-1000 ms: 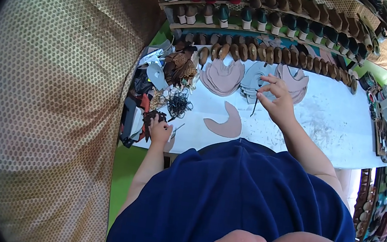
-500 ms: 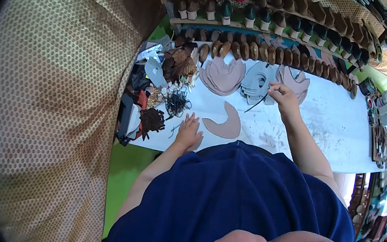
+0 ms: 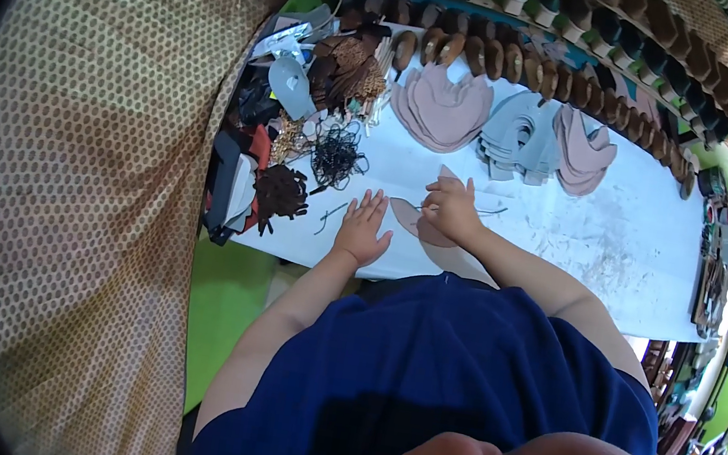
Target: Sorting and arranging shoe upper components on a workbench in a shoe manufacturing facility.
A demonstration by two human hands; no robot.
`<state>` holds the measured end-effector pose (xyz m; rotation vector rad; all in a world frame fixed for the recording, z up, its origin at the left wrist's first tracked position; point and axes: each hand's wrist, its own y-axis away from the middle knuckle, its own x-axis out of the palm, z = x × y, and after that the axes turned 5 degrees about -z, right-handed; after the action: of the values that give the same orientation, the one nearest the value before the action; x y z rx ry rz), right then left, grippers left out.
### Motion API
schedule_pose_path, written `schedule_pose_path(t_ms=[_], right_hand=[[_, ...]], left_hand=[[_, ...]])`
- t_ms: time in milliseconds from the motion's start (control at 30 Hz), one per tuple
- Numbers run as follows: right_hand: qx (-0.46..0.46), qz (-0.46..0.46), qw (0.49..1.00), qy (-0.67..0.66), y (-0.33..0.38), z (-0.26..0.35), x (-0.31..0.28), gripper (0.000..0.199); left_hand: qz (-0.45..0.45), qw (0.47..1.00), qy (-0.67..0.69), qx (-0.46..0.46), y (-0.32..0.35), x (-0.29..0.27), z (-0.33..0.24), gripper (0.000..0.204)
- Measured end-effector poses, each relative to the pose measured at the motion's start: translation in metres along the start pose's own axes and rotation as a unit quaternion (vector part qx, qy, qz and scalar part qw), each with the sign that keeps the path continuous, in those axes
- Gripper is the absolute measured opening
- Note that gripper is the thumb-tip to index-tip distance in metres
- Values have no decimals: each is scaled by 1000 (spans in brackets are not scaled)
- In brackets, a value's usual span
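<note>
Near the table's front edge my left hand [image 3: 363, 230] lies flat with its fingers stretched out, holding nothing. My right hand [image 3: 449, 212] pinches a thin dark strip [image 3: 492, 211], whose end sticks out to the right. Beneath that hand is a curved pinkish-beige cut piece [image 3: 405, 217], probably a shoe part, now partly covered by the fingers. Left of my left hand are a few short dark strips [image 3: 330, 215] on the white table [image 3: 559, 247]. A tangle of black cords [image 3: 335, 155] lies just beyond them.
Behind my hands lie stacked pinkish curved pieces [image 3: 442, 112], grey pieces [image 3: 513, 142] and a second pinkish stack [image 3: 585, 152]. Brown straps [image 3: 282, 195] and mixed scraps crowd the left end. Shoe forms [image 3: 511, 61] line the back, below shelves of shoes. A patterned curtain [image 3: 97, 188] hangs at left.
My right hand has come from the grey stack down and left to the curved piece, bringing the thin dark strip. My left hand stays flat, its fingers a little more spread. The view has shifted.
</note>
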<state>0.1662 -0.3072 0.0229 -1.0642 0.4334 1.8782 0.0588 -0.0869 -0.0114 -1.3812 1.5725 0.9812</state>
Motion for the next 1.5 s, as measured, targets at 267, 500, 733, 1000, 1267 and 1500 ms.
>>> schedule_pose_path(t_ms=[267, 500, 733, 1000, 1267, 1500], right_hand=[[-3, 48, 997, 66, -32, 28, 44, 13], [14, 61, 996, 71, -37, 26, 53, 11], [23, 74, 994, 82, -39, 23, 58, 11], [-2, 59, 998, 36, -32, -11, 46, 14], [104, -75, 985, 118, 24, -92, -10, 16], [147, -36, 979, 137, 52, -104, -26, 14]], left_hand=[[-30, 999, 13, 12, 1, 7, 5, 77], [-26, 1000, 13, 10, 0, 4, 7, 75], [-3, 1000, -22, 7, 0, -1, 2, 74], [5, 1000, -18, 9, 0, -2, -2, 75], [-5, 999, -16, 47, 4, 5, 2, 81], [16, 995, 0, 98, -6, 12, -26, 81]])
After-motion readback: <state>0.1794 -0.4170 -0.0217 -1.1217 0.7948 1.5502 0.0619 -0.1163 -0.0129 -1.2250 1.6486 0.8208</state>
